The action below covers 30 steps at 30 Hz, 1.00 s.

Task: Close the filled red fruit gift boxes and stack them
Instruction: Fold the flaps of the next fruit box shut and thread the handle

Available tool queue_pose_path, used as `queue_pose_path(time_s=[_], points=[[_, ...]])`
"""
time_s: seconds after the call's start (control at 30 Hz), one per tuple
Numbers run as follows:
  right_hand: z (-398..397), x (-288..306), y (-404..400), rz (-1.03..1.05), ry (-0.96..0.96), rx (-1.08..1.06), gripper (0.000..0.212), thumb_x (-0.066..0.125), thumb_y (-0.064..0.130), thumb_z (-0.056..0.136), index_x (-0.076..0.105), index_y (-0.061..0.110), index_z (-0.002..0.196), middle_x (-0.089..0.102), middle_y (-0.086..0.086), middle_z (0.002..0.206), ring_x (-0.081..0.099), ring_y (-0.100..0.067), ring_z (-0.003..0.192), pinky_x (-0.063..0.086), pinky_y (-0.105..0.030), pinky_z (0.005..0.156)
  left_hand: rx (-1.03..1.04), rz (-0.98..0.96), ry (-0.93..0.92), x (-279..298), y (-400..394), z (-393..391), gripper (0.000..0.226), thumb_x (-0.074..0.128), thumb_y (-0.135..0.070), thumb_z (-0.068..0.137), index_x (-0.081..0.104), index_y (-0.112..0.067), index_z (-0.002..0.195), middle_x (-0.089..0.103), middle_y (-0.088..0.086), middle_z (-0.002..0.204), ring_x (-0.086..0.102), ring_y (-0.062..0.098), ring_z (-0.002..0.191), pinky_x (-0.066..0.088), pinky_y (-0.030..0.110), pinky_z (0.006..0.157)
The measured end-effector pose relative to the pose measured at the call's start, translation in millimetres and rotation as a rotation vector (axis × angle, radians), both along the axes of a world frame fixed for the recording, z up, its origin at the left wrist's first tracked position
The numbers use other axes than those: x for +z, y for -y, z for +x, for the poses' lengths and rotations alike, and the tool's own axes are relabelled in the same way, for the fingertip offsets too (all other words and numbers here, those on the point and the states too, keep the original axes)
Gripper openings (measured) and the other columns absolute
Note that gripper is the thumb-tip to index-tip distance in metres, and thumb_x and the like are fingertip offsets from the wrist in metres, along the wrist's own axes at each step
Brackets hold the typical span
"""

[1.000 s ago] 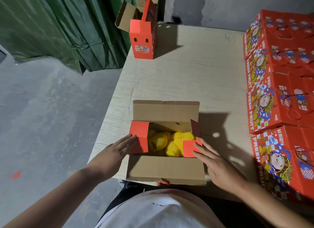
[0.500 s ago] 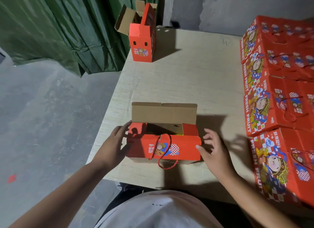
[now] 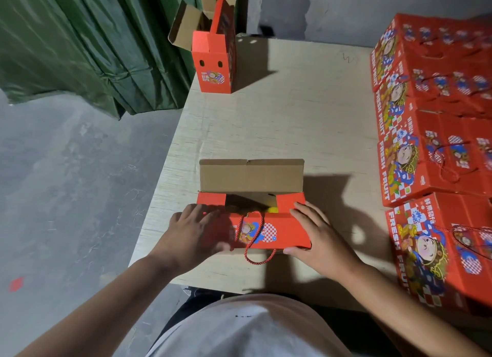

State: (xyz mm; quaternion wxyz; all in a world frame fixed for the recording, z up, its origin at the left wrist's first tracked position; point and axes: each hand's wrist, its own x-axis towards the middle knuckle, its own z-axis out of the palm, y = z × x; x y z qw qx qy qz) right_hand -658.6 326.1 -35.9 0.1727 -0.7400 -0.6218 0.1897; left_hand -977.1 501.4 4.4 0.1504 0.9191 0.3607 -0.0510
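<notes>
Box (image 3: 269,230) half-shut, far flap upright; yellow fruit (image 3: 273,210) seemingly inside.

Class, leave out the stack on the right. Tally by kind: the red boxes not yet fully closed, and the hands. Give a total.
Red cardboard gift boxes with a flap still up: 2 (near box, far box)
Bare hands on the near box: 2 (left hand, right hand)
Total: 4

A red cardboard gift box (image 3: 269,230) is seen, printed with blue-and-white checks and plain brown inside. A twisted red cord handle (image 3: 253,239) is shown; folded green tarpaulin (image 3: 87,50) is seen behind.
</notes>
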Motion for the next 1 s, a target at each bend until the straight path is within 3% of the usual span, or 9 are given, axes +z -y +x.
queue_pose_path(time_s=[0.07, 0.13, 0.3, 0.4, 0.47, 0.57, 0.73, 0.9, 1.0], points=[[-2, 0, 0, 0.001, 0.0, -0.006, 0.102, 0.065, 0.076, 0.078, 0.035, 0.024, 0.16, 0.025, 0.011, 0.169, 0.009, -0.005, 0.159, 0.019, -0.033, 0.127, 0.022, 0.045, 0.054, 6, 8, 16, 0.063, 0.033, -0.083, 0.094, 0.049, -0.045, 0.142, 0.05, -0.008, 0.132, 0.045, 0.021, 0.124, 0.043, 0.046, 0.099], [-4, -1, 0, -0.002, -0.002, -0.015, 0.101, 0.066, 0.074, 0.079, 0.034, 0.024, 0.161, 0.024, 0.011, 0.17, 0.009, -0.007, 0.16, 0.021, -0.037, 0.128, 0.031, 0.08, 0.026, 8, 16, 35, 0.055, 0.034, -0.075, 0.094, 0.055, -0.047, 0.135, 0.053, -0.007, 0.121, 0.048, 0.024, 0.116, 0.042, 0.043, 0.092], [-8, 3, 2, -0.016, -0.002, -0.018, 0.096, 0.071, 0.065, 0.083, 0.034, 0.023, 0.161, 0.021, 0.01, 0.171, 0.005, -0.008, 0.16, 0.021, -0.041, 0.129, 0.135, 0.037, 0.04, 1, 22, 67, 0.032, 0.067, -0.053, 0.087, 0.07, -0.043, 0.118, 0.06, -0.002, 0.109, 0.051, 0.028, 0.101, 0.044, 0.041, 0.08], [-10, 5, 4, -0.023, -0.009, -0.022, 0.093, 0.075, 0.059, 0.086, 0.035, 0.022, 0.162, 0.019, 0.011, 0.172, 0.001, -0.006, 0.16, 0.018, -0.036, 0.128, 0.249, -0.049, -0.01, 0, 10, 75, 0.025, 0.062, -0.05, 0.09, 0.076, -0.038, 0.107, 0.064, -0.002, 0.101, 0.054, 0.026, 0.098, 0.048, 0.039, 0.079], [-12, 6, 4, -0.024, -0.015, -0.026, 0.091, 0.075, 0.057, 0.088, 0.034, 0.022, 0.162, 0.018, 0.013, 0.172, -0.002, -0.004, 0.16, 0.015, -0.032, 0.127, 0.281, -0.099, -0.003, 2, 2, 83, 0.018, 0.059, -0.032, 0.091, 0.075, -0.024, 0.089, 0.069, 0.002, 0.09, 0.063, 0.029, 0.09, 0.051, 0.038, 0.072], [-15, 7, 5, -0.019, -0.026, -0.034, 0.09, 0.074, 0.056, 0.089, 0.033, 0.024, 0.162, 0.017, 0.014, 0.172, -0.003, -0.003, 0.16, 0.013, -0.03, 0.126, 0.353, -0.188, -0.016, 1, -8, 97, 0.026, 0.051, -0.015, 0.09, 0.057, -0.014, 0.065, 0.063, 0.007, 0.069, 0.062, 0.031, 0.068, 0.045, 0.034, 0.057], [-14, 4, 6, -0.022, -0.029, -0.036, 0.091, 0.075, 0.054, 0.089, 0.033, 0.023, 0.163, 0.018, 0.011, 0.173, -0.004, -0.003, 0.16, 0.009, -0.027, 0.126, 0.444, -0.264, -0.004, -8, -17, 109, 0.027, 0.051, -0.019, 0.101, 0.058, -0.013, 0.075, 0.072, 0.017, 0.088, 0.058, 0.032, 0.07, 0.044, 0.036, 0.062], [-14, 2, 6, -0.018, -0.016, -0.017, 0.09, 0.072, 0.057, 0.091, 0.031, 0.025, 0.164, 0.016, 0.011, 0.173, -0.006, -0.004, 0.16, 0.01, -0.028, 0.127, 0.313, -0.322, -0.07, -9, -17, 108, 0.04, 0.06, -0.052, 0.099, 0.077, -0.016, 0.095, 0.074, 0.01, 0.092, 0.068, 0.034, 0.087, 0.053, 0.037, 0.073], [-14, 1, 6, -0.014, -0.026, -0.027, 0.09, 0.071, 0.058, 0.091, 0.029, 0.026, 0.164, 0.015, 0.012, 0.173, -0.006, -0.003, 0.16, 0.01, -0.028, 0.127, 0.228, -0.347, 0.079, 1, -14, 107, 0.03, 0.061, -0.035, 0.094, 0.077, -0.014, 0.081, 0.074, 0.009, 0.08, 0.069, 0.032, 0.078, 0.051, 0.035, 0.062]])
